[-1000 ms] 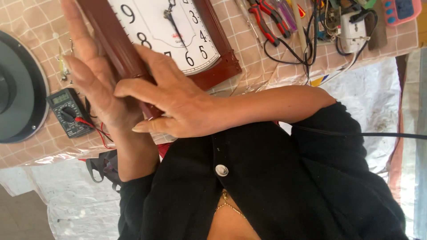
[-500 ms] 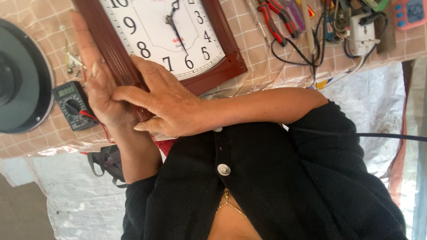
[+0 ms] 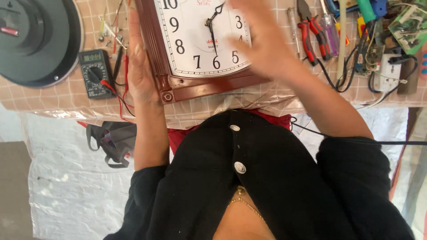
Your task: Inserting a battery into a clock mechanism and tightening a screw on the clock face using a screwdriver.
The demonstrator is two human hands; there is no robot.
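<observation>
A wall clock [image 3: 195, 44] with a white face and a reddish-brown frame lies flat on the checked table cover [image 3: 53, 95]. My left hand [image 3: 140, 66] lies flat with straight fingers along the frame's left edge, touching it near the lower left corner. Blurred and with its fingers spread, my right hand [image 3: 262, 40] hovers over the right side of the clock face and holds nothing. My black-sleeved arms and chest fill the lower half of the view.
A black multimeter [image 3: 94, 73] with red and black leads lies left of my left hand. A big round black object [image 3: 35, 40] sits at the far left. Red-handled pliers [image 3: 307, 31], screwdrivers, a circuit board [image 3: 411, 26] and a white socket [image 3: 387, 73] crowd the right. A black bag [image 3: 111, 140] hangs below the table edge.
The clock has turned from tilted to square on the table. My right hand left the frame's lower corner and rose over the face. My left hand's grip has flattened against the edge.
</observation>
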